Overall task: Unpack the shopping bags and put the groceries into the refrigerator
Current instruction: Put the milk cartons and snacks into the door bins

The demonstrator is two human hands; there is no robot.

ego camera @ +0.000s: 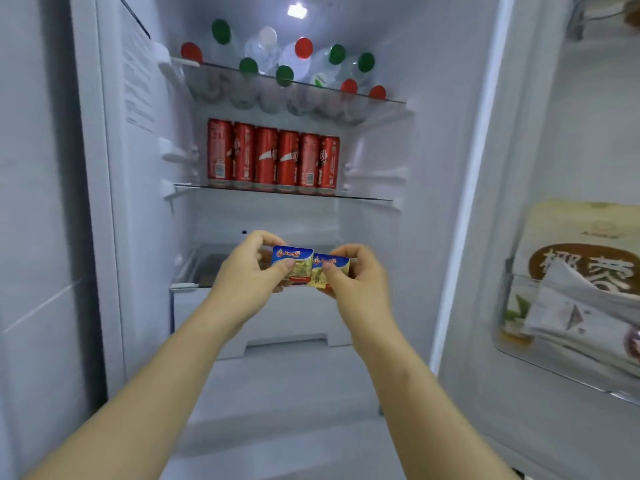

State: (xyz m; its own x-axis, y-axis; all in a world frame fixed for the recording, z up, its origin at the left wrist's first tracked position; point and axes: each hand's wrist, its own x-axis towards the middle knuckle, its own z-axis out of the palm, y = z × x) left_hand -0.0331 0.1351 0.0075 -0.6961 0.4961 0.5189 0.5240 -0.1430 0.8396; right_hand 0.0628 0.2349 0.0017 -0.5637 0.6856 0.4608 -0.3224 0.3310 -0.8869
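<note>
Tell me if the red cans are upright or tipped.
Upright: six red cans stand side by side on the glass shelf.

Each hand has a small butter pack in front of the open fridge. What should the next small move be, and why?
Probably reach forward and set both packs on the lower shelf beneath the red cans. The left hand pinches one butter pack, the right hand a second butter pack, both in the air before that shelf, which shows bare space.
</note>
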